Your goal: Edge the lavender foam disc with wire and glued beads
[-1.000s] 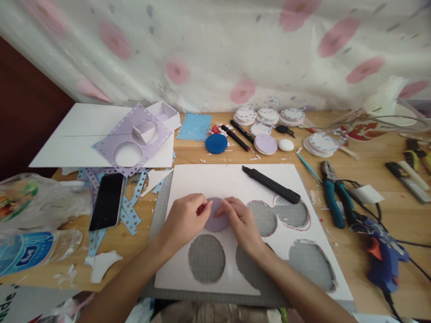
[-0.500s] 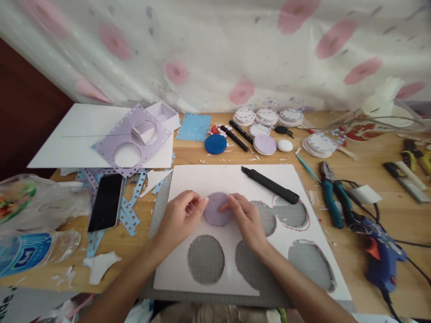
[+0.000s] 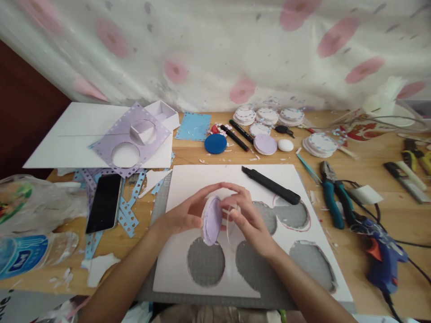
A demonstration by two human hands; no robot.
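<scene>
Head view: both hands tilt a round, matte lilac foam disc.

left hand: fingers grip lilac disc, tilted on edge
right hand: fingers beside disc
below fingers: white cut-out sheet

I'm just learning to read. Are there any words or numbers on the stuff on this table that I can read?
No text here reads clearly.
Plastic bottle: its blue label has white letters, too blurred to read.
Sheet at the bottom left corner: dark letters cut off by the edge, unreadable.
Red and white packet: a red pattern, no letters to make out.
Lilac disc in the left hand and right hand: blank.
</scene>
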